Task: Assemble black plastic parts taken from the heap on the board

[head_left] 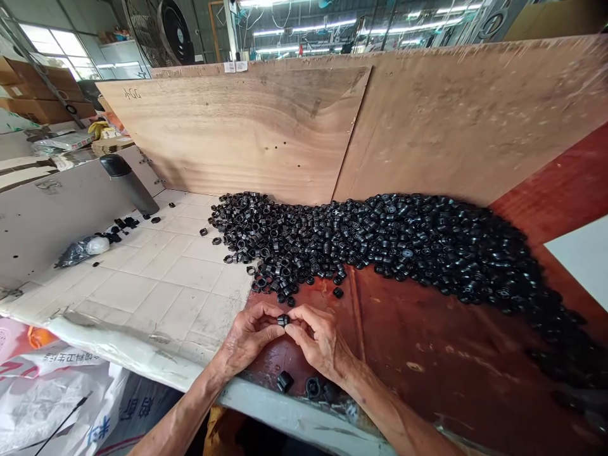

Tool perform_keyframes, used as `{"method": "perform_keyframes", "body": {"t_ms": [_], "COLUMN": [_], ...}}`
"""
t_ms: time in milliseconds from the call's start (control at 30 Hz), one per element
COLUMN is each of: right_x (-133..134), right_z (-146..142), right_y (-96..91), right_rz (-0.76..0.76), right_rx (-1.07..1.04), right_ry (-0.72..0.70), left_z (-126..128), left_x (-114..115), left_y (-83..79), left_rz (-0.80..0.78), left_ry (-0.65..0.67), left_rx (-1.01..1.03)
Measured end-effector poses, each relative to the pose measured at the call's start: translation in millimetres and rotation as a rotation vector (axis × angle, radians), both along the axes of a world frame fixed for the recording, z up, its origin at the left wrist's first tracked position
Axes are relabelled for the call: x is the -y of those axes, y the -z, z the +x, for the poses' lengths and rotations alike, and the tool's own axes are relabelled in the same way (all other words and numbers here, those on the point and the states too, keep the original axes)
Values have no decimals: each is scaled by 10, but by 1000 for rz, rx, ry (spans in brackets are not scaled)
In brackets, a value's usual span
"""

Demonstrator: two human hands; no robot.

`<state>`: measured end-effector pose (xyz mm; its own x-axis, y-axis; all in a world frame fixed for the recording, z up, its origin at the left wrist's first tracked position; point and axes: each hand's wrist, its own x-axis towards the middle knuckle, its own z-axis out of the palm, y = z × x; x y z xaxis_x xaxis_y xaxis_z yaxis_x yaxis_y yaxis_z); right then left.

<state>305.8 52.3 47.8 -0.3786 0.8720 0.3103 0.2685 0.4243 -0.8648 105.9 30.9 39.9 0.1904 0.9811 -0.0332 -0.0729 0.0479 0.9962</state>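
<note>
My left hand (248,337) and my right hand (315,338) meet just above a red-brown board (408,335), their fingertips pinching a small black plastic ring-shaped part (284,320) between them. Below my hands, several loose black parts lie near the board's front edge, including a cylindrical one (285,381) and a round one (313,387). A long heap of similar black plastic parts (380,244) spreads across the board behind my hands and spills onto the tiled surface (161,285). The heap does not touch my hands.
Plywood panels (228,133) stand upright behind the heap. To the left stand a black-capped metal flask (129,185), a plastic bag (83,252) and a few black parts. White woven sacks (47,399) lie below the front-left edge. Cardboard boxes (42,95) and a large fan (166,31) stand beyond.
</note>
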Motion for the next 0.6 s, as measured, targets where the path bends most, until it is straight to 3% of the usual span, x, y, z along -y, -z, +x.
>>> {"method": "perform_keyframes", "body": {"t_ms": [200, 333, 500, 600], "right_x": [31, 16, -23, -41], "right_z": [-38, -30, 12, 30], "right_y": [12, 29, -60, -71], "right_rz": [-391, -553, -435, -378], "right_rx": [27, 1, 7, 23], "right_ry": [-11, -48, 20, -54], "left_z": [-66, -59, 52, 112], "left_x": [27, 28, 128, 202], "left_y": [43, 36, -116, -184], "left_rz": [344, 498, 324, 342], "left_ry": [28, 74, 92, 106], "left_rx": [-431, -488, -546, -666]}}
